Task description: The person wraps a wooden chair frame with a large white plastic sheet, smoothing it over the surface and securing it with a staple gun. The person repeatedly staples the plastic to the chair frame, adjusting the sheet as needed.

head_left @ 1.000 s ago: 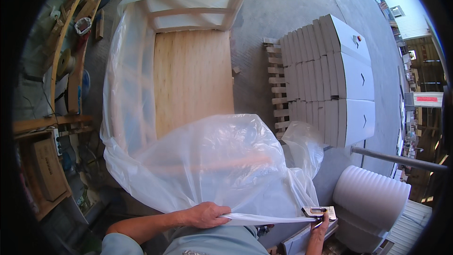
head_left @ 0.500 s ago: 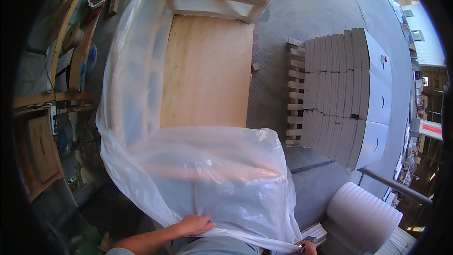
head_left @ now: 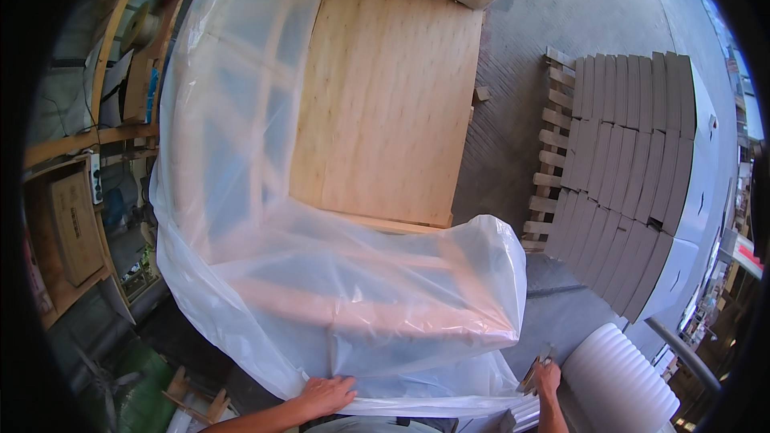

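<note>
Clear plastic film point(head_left: 385, 305) drapes over the low sides of a wooden crate and hangs in folds toward me. Bare plywood forms the crate's base point(head_left: 385, 104), framed by film-covered sides at the left, the far end and the near end. My left hand point(head_left: 325, 395) is closed on the film along its near edge, fingers pointing right. Beyond the film's near right corner, my right hand point(head_left: 548, 377) grips a small hand tool point(head_left: 529, 374) with metallic and dark parts; its exact kind is unclear. The right hand is apart from the left.
Grey flat panels point(head_left: 618, 160) stand in rows on a wooden pallet point(head_left: 550, 144) at the right. A roll of white foam point(head_left: 618, 381) lies at the lower right, near a grey bar point(head_left: 682, 353). Shelving with a cardboard box point(head_left: 76, 228) lines the left.
My right hand has moved up and to the right with the tool, away from the film's edge. My left hand stays on the film. The view has shifted, showing more of the near end.
</note>
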`<state>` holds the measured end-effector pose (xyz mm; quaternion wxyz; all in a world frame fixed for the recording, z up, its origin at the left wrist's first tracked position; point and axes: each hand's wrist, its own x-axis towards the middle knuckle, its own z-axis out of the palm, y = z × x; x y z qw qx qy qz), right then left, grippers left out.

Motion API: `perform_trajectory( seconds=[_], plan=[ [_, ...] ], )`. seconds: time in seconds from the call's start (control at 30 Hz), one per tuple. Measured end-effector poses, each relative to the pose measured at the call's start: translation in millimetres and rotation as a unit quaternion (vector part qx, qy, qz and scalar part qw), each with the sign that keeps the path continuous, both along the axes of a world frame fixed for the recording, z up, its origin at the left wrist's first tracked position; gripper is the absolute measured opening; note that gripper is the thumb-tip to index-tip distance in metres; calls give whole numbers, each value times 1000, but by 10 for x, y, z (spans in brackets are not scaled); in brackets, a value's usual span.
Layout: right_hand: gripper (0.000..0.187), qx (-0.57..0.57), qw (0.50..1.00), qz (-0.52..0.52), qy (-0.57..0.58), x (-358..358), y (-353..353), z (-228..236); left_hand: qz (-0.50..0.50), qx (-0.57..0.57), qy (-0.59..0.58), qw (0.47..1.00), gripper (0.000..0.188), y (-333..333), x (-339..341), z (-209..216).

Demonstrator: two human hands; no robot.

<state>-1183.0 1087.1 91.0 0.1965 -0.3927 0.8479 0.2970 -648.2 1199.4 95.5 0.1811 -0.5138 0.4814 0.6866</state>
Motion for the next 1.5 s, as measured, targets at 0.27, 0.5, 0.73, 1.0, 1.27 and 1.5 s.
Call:
perform_trajectory(
  seconds=[0.27,0.5,0.73,1.0,1.27,1.5],
  plan=[
    [25,-152,898,265,-318,1749,-2388,-666,-42,-92,39,994,37,-613,59,145],
    [27,342,814,361,-301,2403,-2602,-2389,123,-259,6,958,25,-2104,627,-629],
    [27,334,853,399,-34,1557,-2222,-3887,-175,8,-212,961,48,-2502,1417,-3099],
    [18,36,910,399,-106,1689,-2274,-4612,-134,23,-215,967,51,-2000,1471,-4557],
    [29,-77,866,428,-247,2543,-2485,-5679,-147,0,-253,956,51,-1889,1457,-5125],
    [60,270,891,268,-247,1901,-2462,-5178,-132,38,-312,940,56,-1834,1748,-5111]
  ],
)
